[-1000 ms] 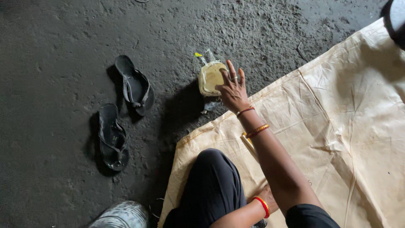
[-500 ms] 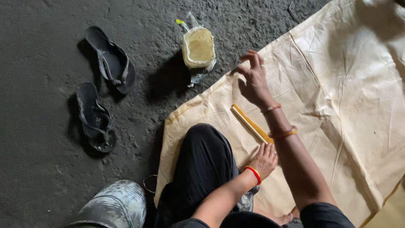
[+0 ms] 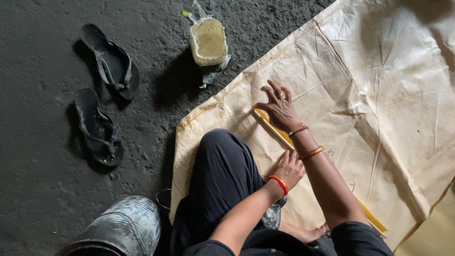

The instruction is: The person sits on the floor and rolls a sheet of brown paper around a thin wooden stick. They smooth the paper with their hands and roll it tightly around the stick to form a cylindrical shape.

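My right hand (image 3: 278, 108) lies palm down with its fingers spread over the far end of a long flat yellow strip (image 3: 271, 129). The strip lies diagonally on a cream woven sack sheet (image 3: 379, 95) and runs under my right forearm toward the lower right. My left hand (image 3: 289, 169) rests flat on the strip's middle, next to my black-clad knee (image 3: 222, 166). Neither hand closes around the strip. Both wrists carry red and gold bangles.
A cut plastic container of yellowish paste (image 3: 208, 41) stands on the dark rough floor just beyond the sheet's edge. Two black sandals (image 3: 111, 61) (image 3: 97, 128) lie to the left. A dented grey metal pot (image 3: 118, 227) sits at the lower left.
My right hand has left the paste container and come back onto the sheet, down over the strip's far end. My left hand has appeared and now rests on the strip.
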